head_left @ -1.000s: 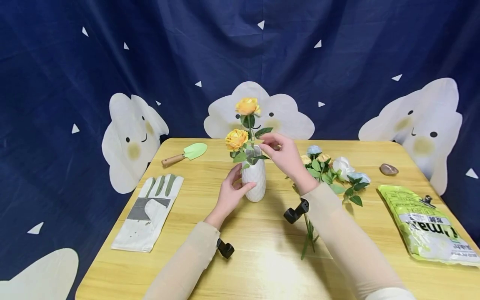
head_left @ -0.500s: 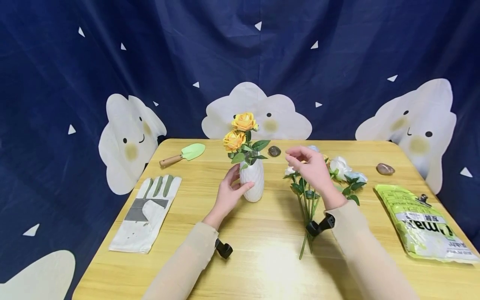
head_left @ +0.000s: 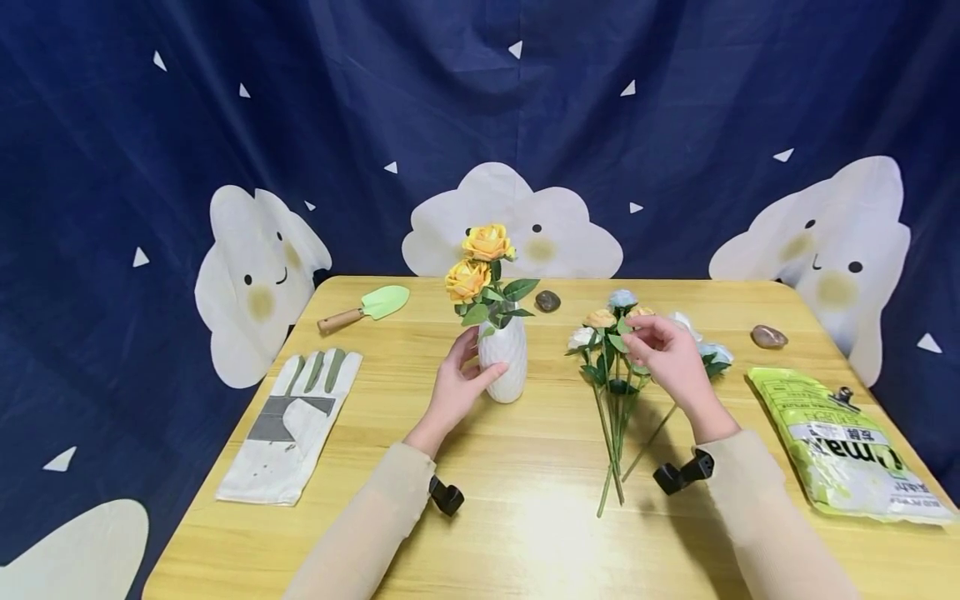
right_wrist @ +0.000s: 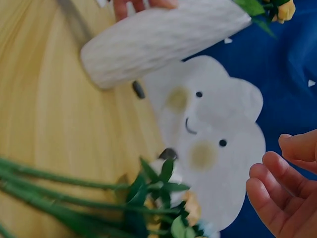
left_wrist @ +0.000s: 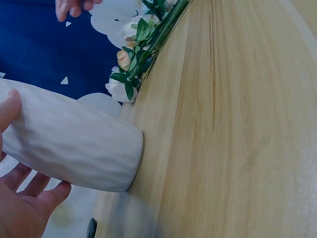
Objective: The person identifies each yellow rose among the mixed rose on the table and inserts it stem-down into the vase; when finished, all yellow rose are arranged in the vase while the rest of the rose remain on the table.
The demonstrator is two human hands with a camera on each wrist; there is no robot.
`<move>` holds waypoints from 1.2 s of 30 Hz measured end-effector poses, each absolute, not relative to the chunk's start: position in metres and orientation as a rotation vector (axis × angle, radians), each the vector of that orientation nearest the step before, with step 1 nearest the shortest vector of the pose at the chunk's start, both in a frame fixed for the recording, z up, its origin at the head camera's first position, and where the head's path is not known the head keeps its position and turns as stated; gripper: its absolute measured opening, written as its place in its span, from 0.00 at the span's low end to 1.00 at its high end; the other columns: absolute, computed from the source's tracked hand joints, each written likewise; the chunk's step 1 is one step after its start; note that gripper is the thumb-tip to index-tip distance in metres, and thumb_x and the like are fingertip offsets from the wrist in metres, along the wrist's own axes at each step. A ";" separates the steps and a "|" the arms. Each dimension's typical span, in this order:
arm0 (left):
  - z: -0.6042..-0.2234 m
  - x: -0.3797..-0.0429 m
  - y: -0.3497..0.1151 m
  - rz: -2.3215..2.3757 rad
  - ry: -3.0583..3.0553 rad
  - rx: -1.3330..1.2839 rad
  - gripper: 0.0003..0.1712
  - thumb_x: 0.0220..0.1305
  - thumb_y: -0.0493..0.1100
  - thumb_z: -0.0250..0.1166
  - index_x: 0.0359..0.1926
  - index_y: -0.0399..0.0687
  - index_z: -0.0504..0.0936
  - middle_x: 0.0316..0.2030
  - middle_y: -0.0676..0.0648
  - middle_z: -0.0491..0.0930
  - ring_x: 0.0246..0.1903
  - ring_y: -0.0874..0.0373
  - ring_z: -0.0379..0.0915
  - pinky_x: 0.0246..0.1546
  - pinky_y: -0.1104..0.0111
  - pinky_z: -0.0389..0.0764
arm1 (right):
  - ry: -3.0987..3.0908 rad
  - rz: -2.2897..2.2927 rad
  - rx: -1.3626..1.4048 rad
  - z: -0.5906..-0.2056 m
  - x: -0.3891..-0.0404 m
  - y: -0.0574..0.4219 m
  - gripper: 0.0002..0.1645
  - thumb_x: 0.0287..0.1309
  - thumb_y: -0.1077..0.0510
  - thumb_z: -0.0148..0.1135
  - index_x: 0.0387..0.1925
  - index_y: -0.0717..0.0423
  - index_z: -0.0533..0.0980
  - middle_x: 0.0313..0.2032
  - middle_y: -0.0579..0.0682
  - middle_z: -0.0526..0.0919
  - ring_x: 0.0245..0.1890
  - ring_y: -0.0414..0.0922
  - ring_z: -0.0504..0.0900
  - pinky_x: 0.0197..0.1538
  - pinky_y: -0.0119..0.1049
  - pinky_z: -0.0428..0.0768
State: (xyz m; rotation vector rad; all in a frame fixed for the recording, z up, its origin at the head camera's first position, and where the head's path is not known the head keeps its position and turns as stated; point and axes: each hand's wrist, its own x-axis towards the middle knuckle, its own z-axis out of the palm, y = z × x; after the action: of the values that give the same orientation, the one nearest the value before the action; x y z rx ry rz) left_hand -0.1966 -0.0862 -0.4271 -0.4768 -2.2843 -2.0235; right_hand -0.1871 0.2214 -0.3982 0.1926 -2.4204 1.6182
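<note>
My left hand (head_left: 459, 382) grips the white textured vase (head_left: 504, 367), thumb on the near side and fingers round the left. The vase (left_wrist: 79, 139) stands upright on the table. Two yellow-orange roses (head_left: 468, 280) with green leaves rise from its mouth. To the right, my right hand (head_left: 670, 360) hovers over a bunch of loose flowers (head_left: 613, 367), its fingertips overlapping the leaves in the head view. In the right wrist view the fingers (right_wrist: 277, 193) are loosely bent, apart from the flowers, and hold nothing. White, peach and blue blooms make up the bunch, stems toward me.
A light green trowel (head_left: 384, 302) and a work glove (head_left: 294, 425) lie at the left. Behind the vase sits a dark stone (head_left: 547, 301), and a brownish stone (head_left: 768, 337) is at the right. A green-and-white bag (head_left: 847, 454) with a binder clip lies at the right edge.
My right hand has let go of the upper rose and moved right, to the loose flowers. That rose has sunk lower in the vase. The left hand keeps its grip.
</note>
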 end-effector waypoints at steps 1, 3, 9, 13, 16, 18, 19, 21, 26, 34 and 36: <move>-0.427 -0.196 -0.086 -2.023 -2.285 -0.476 0.38 0.56 0.40 0.68 0.66 0.45 0.62 0.61 0.43 0.67 0.58 0.47 0.64 0.53 0.56 0.72 | -2.438 1.618 0.177 -0.402 -0.186 0.223 0.17 0.60 0.61 0.59 0.49 0.66 0.73 0.35 0.66 0.78 0.24 0.37 0.78 0.27 0.30 0.79; -0.427 -0.196 -0.086 -2.025 -2.286 -0.470 0.38 0.56 0.40 0.68 0.65 0.45 0.62 0.61 0.42 0.66 0.57 0.47 0.64 0.53 0.56 0.72 | -2.471 1.645 0.148 -0.409 -0.184 0.225 0.17 0.61 0.61 0.59 0.50 0.66 0.73 0.36 0.66 0.77 0.26 0.40 0.79 0.28 0.33 0.81; -0.426 -0.198 -0.086 -2.019 -2.279 -0.463 0.38 0.56 0.39 0.68 0.65 0.44 0.62 0.61 0.42 0.66 0.57 0.47 0.65 0.53 0.56 0.73 | -2.553 1.780 0.052 -0.434 -0.182 0.226 0.22 0.61 0.64 0.58 0.55 0.69 0.67 0.40 0.67 0.75 0.30 0.52 0.81 0.31 0.40 0.83; -0.424 -0.198 -0.086 -2.025 -2.274 -0.463 0.38 0.55 0.39 0.69 0.65 0.43 0.62 0.61 0.42 0.66 0.56 0.47 0.66 0.53 0.57 0.73 | -2.590 1.904 -0.069 -0.448 -0.183 0.226 0.27 0.60 0.64 0.58 0.58 0.71 0.63 0.40 0.67 0.75 0.31 0.54 0.82 0.34 0.45 0.83; -0.423 -0.197 -0.086 -2.025 -2.284 -0.451 0.38 0.55 0.39 0.69 0.65 0.43 0.62 0.61 0.42 0.66 0.56 0.47 0.66 0.53 0.57 0.72 | -2.618 1.942 -0.135 -0.453 -0.183 0.225 0.28 0.61 0.63 0.58 0.59 0.72 0.62 0.40 0.67 0.76 0.32 0.54 0.82 0.36 0.47 0.82; -0.423 -0.196 -0.086 -2.023 -2.292 -0.444 0.38 0.55 0.39 0.69 0.66 0.43 0.62 0.61 0.42 0.66 0.56 0.46 0.65 0.53 0.56 0.72 | -2.643 1.940 -0.167 -0.454 -0.184 0.224 0.29 0.61 0.63 0.58 0.59 0.72 0.62 0.40 0.66 0.76 0.33 0.54 0.82 0.36 0.47 0.82; -0.423 -0.196 -0.086 -2.025 -2.294 -0.442 0.38 0.56 0.40 0.69 0.66 0.44 0.62 0.61 0.42 0.66 0.57 0.46 0.65 0.53 0.57 0.72 | -2.663 1.925 -0.181 -0.454 -0.184 0.224 0.28 0.61 0.62 0.58 0.59 0.72 0.62 0.40 0.65 0.77 0.33 0.54 0.82 0.36 0.47 0.82; -0.423 -0.195 -0.086 -2.027 -2.293 -0.440 0.38 0.56 0.40 0.69 0.66 0.43 0.62 0.61 0.42 0.66 0.57 0.46 0.65 0.53 0.56 0.72 | -2.724 1.875 -0.195 -0.453 -0.186 0.223 0.28 0.60 0.62 0.59 0.58 0.72 0.63 0.40 0.64 0.77 0.33 0.53 0.81 0.36 0.45 0.82; -0.423 -0.195 -0.086 -2.032 -2.277 -0.453 0.38 0.55 0.39 0.69 0.66 0.42 0.62 0.61 0.41 0.66 0.56 0.45 0.65 0.53 0.55 0.72 | -2.855 1.752 -0.200 -0.449 -0.190 0.218 0.26 0.56 0.63 0.62 0.53 0.72 0.66 0.38 0.62 0.78 0.31 0.49 0.81 0.34 0.41 0.82; -0.425 -0.196 -0.086 -2.032 -2.275 -0.458 0.38 0.55 0.39 0.69 0.65 0.42 0.62 0.61 0.42 0.66 0.56 0.45 0.66 0.53 0.55 0.72 | -2.893 1.599 -0.279 -0.452 -0.194 0.208 0.18 0.50 0.65 0.67 0.40 0.71 0.71 0.26 0.56 0.78 0.23 0.46 0.78 0.27 0.38 0.81; -0.426 -0.196 -0.086 -2.033 -2.275 -0.459 0.38 0.55 0.40 0.69 0.65 0.43 0.63 0.61 0.42 0.67 0.56 0.45 0.66 0.53 0.55 0.72 | -2.891 1.572 -0.305 -0.452 -0.194 0.206 0.16 0.49 0.66 0.67 0.37 0.70 0.71 0.25 0.56 0.77 0.21 0.45 0.78 0.26 0.38 0.81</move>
State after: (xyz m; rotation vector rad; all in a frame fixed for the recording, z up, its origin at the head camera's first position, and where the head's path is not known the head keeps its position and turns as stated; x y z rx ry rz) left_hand -0.1961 -0.0861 -0.4258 -0.4590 -2.2754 -2.0329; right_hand -0.1942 0.2056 -0.4522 -0.3051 -2.8909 1.5725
